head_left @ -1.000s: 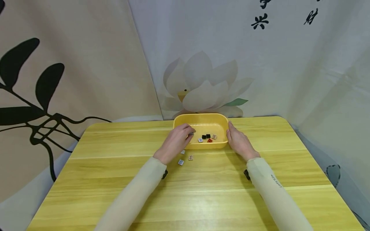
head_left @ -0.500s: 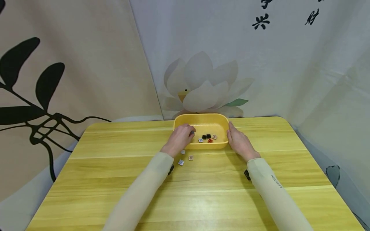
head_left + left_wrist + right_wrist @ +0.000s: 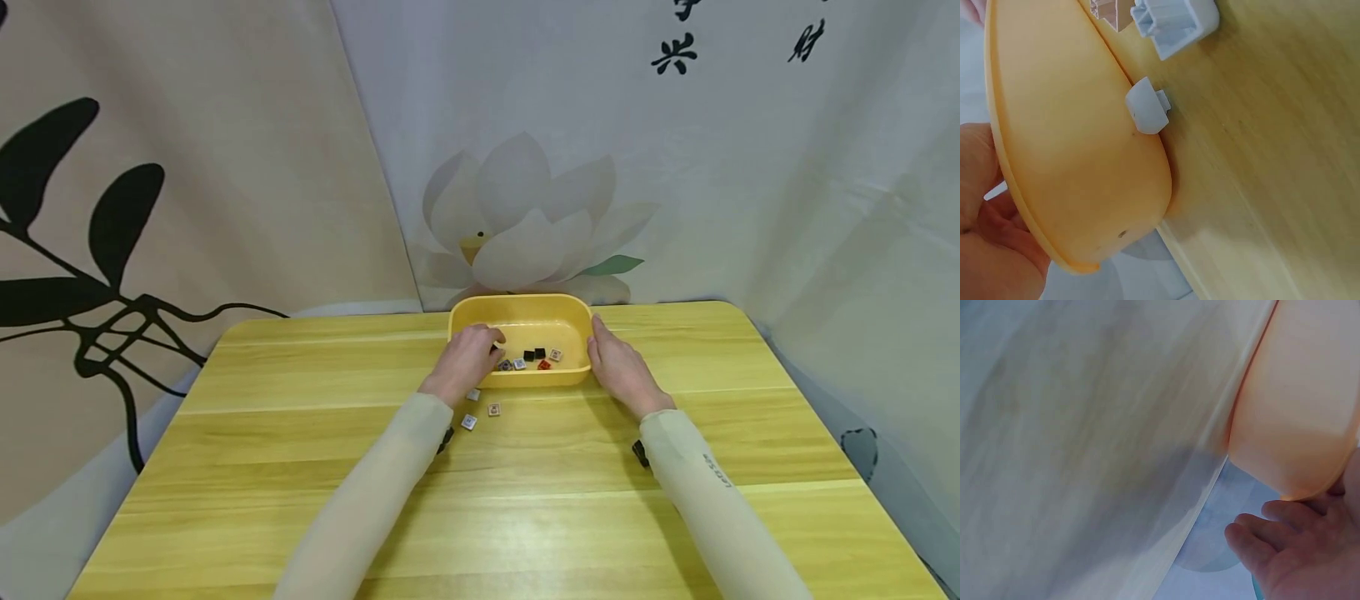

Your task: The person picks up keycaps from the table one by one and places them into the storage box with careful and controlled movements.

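A yellow tray (image 3: pixel 517 379) stands near the table's back edge. Inside lie several keycaps: black, white, a red keycap (image 3: pixel 543 365), and a grey-white keycap (image 3: pixel 505 365) close to my left thumb. My left hand (image 3: pixel 467 358) reaches over the tray's left front rim, fingers bent apart from the thumb; its fingertips are partly hidden behind the tray wall in the left wrist view. At the tray's right end, my right hand (image 3: pixel 621 367) holds the rim, fingers along the outside. On the table in front lie a white keycap (image 3: pixel 468 422), a beige keycap (image 3: pixel 494 410) and another white keycap (image 3: pixel 1147 107) against the tray.
The wooden table (image 3: pixel 495 517) runs toward me. Right behind the tray hangs a printed cloth curtain (image 3: pixel 540 167). Dark wrist devices sit under both sleeves.
A grey-white keycap has left my left fingers and now lies in the tray. Earlier the left forearm swung slightly to the right. The right hand has stayed at the tray's right end.
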Tool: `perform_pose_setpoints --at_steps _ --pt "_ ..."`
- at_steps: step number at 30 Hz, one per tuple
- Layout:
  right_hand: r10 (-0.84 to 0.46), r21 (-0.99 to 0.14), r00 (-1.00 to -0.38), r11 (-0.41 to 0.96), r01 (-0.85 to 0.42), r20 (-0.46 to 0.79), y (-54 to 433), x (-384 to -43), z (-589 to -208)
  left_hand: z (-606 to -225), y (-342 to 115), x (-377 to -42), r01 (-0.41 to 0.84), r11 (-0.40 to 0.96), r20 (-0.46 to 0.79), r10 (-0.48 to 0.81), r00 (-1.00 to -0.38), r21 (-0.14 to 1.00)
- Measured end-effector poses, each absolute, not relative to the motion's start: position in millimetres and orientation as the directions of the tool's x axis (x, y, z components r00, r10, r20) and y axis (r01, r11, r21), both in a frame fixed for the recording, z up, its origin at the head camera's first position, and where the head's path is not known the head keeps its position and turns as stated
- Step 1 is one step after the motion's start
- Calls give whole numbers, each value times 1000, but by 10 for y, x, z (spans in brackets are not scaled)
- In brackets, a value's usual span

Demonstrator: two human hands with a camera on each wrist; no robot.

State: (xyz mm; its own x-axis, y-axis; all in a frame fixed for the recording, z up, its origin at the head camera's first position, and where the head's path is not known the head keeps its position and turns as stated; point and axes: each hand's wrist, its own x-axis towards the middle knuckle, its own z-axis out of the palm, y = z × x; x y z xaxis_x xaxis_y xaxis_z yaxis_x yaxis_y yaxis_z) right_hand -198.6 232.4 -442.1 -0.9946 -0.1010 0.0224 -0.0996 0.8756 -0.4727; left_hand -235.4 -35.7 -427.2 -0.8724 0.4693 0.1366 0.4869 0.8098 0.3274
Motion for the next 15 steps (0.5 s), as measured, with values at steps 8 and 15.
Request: perform_pose_setpoints --at_steps 8,15 --pt "-96 -472 -995 876 -99 31 2317 -1987 -4410 -4213 -465 -2245 519 763 220 469 -855 386" --pt "-98 -471 -995 877 -98 26 2324 -1982 -4408 -4156 -579 -2116 586 737 315 498 -808 338"
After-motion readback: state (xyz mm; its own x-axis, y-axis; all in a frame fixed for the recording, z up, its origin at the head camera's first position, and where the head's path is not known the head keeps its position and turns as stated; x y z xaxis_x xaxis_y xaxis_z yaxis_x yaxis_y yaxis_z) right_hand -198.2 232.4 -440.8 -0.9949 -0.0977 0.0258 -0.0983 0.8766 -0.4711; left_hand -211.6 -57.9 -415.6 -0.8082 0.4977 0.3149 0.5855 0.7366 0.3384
